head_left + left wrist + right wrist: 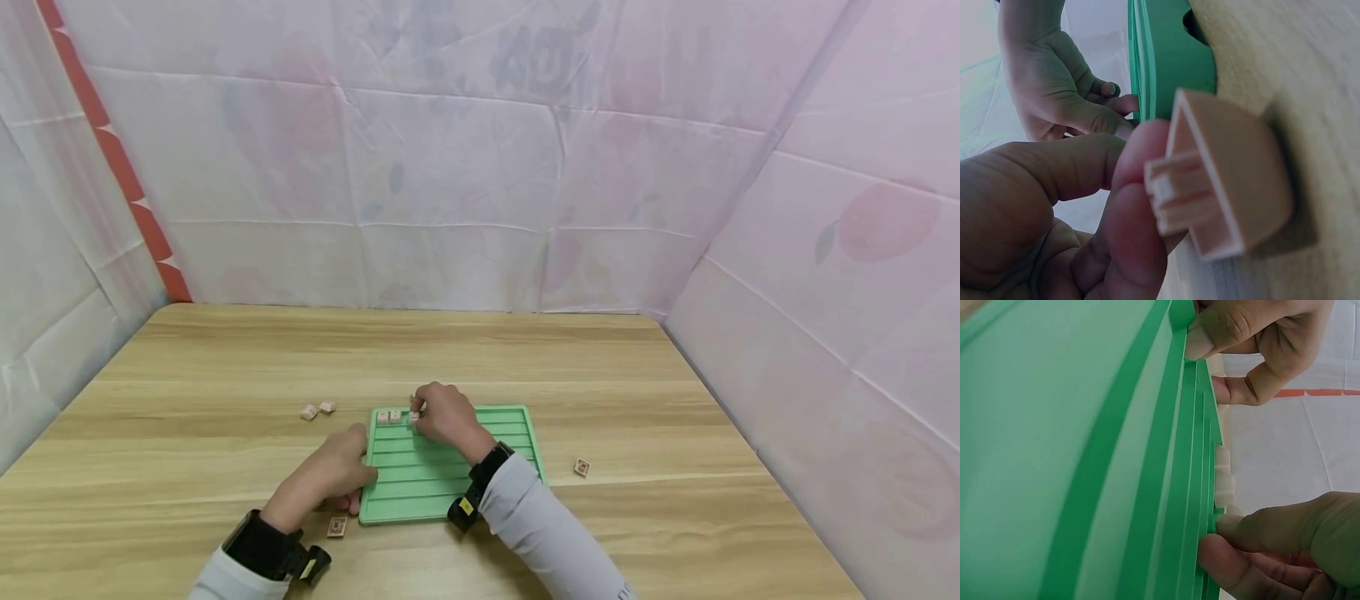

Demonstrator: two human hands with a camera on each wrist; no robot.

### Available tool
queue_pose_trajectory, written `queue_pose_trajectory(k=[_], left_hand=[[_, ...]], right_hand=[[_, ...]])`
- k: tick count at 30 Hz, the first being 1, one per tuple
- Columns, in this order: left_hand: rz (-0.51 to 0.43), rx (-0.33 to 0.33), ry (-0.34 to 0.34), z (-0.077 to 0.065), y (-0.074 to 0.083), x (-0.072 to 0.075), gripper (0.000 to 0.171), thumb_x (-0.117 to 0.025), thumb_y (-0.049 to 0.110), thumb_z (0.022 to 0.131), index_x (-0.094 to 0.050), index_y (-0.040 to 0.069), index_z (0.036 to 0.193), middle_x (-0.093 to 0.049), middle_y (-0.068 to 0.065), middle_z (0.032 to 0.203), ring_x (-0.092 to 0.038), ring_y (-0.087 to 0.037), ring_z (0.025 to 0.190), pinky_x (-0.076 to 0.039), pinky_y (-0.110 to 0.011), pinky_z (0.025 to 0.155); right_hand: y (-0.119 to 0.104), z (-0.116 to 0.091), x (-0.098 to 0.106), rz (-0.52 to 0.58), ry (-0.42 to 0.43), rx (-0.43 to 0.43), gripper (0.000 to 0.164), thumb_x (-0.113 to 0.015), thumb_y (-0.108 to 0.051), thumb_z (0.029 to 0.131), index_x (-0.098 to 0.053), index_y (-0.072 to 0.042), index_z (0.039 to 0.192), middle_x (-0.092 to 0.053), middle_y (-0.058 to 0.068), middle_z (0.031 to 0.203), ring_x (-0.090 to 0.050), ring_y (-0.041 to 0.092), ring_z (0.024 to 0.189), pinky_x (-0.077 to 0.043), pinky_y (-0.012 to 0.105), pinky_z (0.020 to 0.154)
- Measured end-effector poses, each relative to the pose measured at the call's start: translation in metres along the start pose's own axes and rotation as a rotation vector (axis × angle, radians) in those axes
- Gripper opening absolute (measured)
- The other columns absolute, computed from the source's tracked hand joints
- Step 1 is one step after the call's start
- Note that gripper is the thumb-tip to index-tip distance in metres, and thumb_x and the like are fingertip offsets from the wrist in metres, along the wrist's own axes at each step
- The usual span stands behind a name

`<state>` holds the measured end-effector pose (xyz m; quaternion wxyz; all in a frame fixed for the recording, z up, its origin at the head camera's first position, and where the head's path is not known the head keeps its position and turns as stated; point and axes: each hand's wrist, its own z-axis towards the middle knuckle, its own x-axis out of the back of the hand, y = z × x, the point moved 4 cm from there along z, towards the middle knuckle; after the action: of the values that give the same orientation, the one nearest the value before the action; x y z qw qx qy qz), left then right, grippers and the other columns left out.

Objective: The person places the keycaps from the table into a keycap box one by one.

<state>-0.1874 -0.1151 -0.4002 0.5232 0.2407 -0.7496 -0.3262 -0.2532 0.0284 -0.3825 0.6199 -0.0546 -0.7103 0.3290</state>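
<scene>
A ridged green tray (420,485) lies on the table. My left hand (330,467) pinches its left edge, thumb on the inner side and a finger outside, as the right wrist view shows. Over the tray's far row, my right hand (448,417) pinches a small pale keycap (413,418), mostly covered by the fingertips. Two keycaps (389,417) sit side by side at the left end of that row. Close to my left fingers, a beige keycap (1241,169) rests on the table with its hollow underside and stem showing.
Two loose keycaps (309,412) lie beyond the tray's far left corner. Another keycap (582,467) is on the table to the right of the tray. Cloth sheets (450,167) hang behind and at both sides of the wooden table (637,533).
</scene>
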Motion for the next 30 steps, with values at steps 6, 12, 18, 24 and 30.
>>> queue_pose_trajectory(k=[6,12,18,24,30], left_hand=[[0.008,-0.006,0.001,0.000,0.000,0.001,0.025,-0.056,-0.005,0.081,-0.044,-0.008,0.102,-0.053,-0.010,0.046,-0.048,-0.013,0.032,-0.039,-0.025,0.033],[0.010,-0.010,0.003,0.000,0.001,0.000,0.024,-0.056,-0.004,0.081,-0.044,-0.008,0.101,-0.053,-0.010,0.046,-0.049,-0.013,0.032,-0.038,-0.025,0.032],[0.007,-0.004,0.004,0.001,0.000,-0.001,0.021,-0.057,-0.004,0.081,-0.044,-0.006,0.098,-0.053,-0.010,0.046,-0.048,-0.012,0.032,-0.038,-0.024,0.032],[0.010,0.009,-0.001,0.002,-0.001,-0.001,0.023,-0.057,-0.003,0.081,-0.044,-0.006,0.099,-0.054,-0.010,0.046,-0.049,-0.012,0.032,-0.038,-0.024,0.033],[0.009,0.008,-0.001,0.001,0.000,-0.001,0.025,-0.056,-0.004,0.081,-0.043,-0.008,0.102,-0.053,-0.010,0.047,-0.049,-0.013,0.033,-0.038,-0.024,0.033]], right_hand=[[-0.003,0.004,-0.001,-0.054,-0.023,-0.040,0.011,-0.067,-0.001,0.080,-0.064,-0.012,0.081,-0.061,-0.003,0.067,-0.052,0.009,0.044,-0.033,0.023,0.041],[-0.005,0.007,-0.001,-0.092,-0.061,-0.068,0.013,-0.066,0.000,0.080,-0.063,-0.013,0.082,-0.055,-0.006,0.060,-0.053,0.011,0.044,-0.035,0.024,0.041],[-0.007,0.009,-0.001,-0.100,-0.094,-0.069,0.011,-0.064,0.000,0.083,-0.064,-0.011,0.087,-0.058,-0.003,0.063,-0.055,0.010,0.043,-0.037,0.024,0.041],[-0.009,0.011,-0.004,-0.111,-0.108,-0.073,0.014,-0.064,0.001,0.081,-0.064,-0.011,0.087,-0.057,-0.002,0.064,-0.054,0.011,0.043,-0.038,0.025,0.041],[-0.008,0.012,-0.005,-0.121,-0.113,-0.076,0.013,-0.065,0.000,0.081,-0.063,-0.012,0.087,-0.056,-0.002,0.064,-0.054,0.012,0.044,-0.038,0.025,0.041]])
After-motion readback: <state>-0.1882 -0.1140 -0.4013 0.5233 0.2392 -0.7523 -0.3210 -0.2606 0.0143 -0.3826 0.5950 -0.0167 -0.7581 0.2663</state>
